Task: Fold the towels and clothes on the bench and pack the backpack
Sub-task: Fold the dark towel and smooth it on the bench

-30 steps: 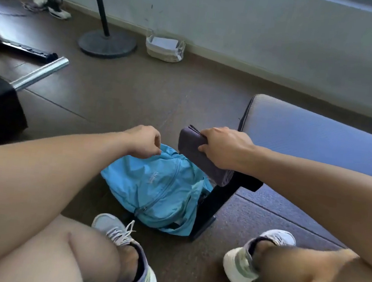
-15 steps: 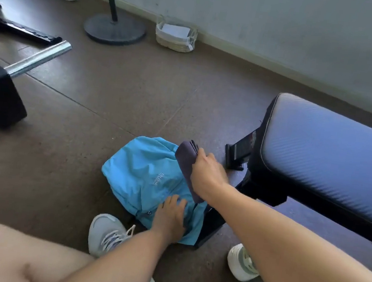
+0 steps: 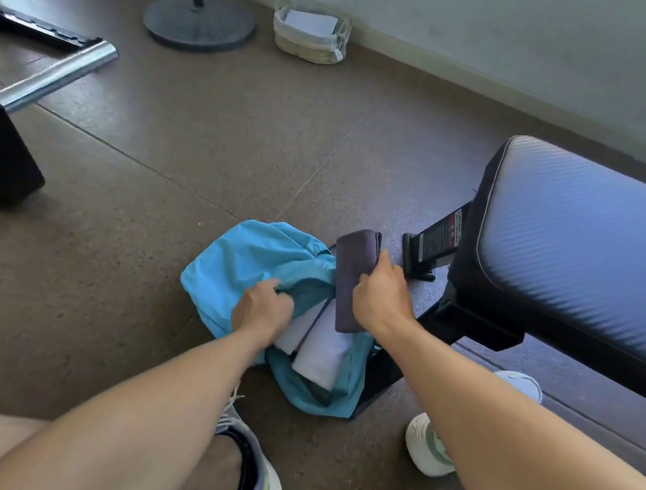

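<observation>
Bright blue fabric backpack (image 3: 246, 260) lies on the brown floor (image 3: 204, 140), just beside the black metal foot of the bench frame (image 3: 382, 374). Its mouth is open toward the person.

Left hand (image 3: 262, 310): fingers curled round the blue edge of the backpack opening, gripping the fabric and holding it up and aside.

Right hand (image 3: 382, 297): fingers and thumb clamped on a folded dark grey-purple towel (image 3: 352, 273). Towel stands on end at the backpack mouth, lower end inside the opening, upper end sticking out above the hand.

Inside the backpack: folded white cloth (image 3: 322, 350), with a dark narrow edge running along it; what that dark item is cannot be told.

Dark padded bench seat with ribbed surface (image 3: 583, 236) at right, nothing on the visible part.

2 pale sneakers (image 3: 430, 447) on the floor, 1 each side of the bag.

Background: silver steel bar (image 3: 57, 75) on a black block at left, round grey stand base (image 3: 198, 24), small woven basket with white liner (image 3: 310, 35) by the wall.
</observation>
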